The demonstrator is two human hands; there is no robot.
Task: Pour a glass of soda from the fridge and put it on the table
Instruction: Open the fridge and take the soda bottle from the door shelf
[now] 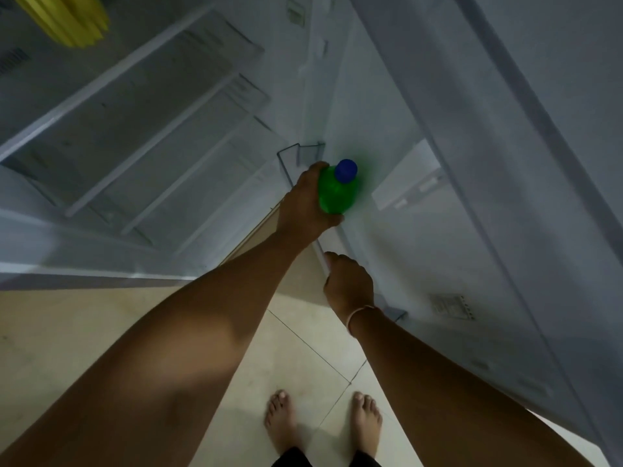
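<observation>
A green soda bottle with a blue cap stands upright in the clear door rack of the open fridge door. My left hand wraps around the bottle's left side and grips it. Lower down, my right hand is closed on the edge of the door rack, a thin band around its wrist. No glass or table is in view.
The fridge's inside at left shows several bare shelves and clear drawers. A yellow object sits at the top left. Tiled floor lies below, with my bare feet close to the door.
</observation>
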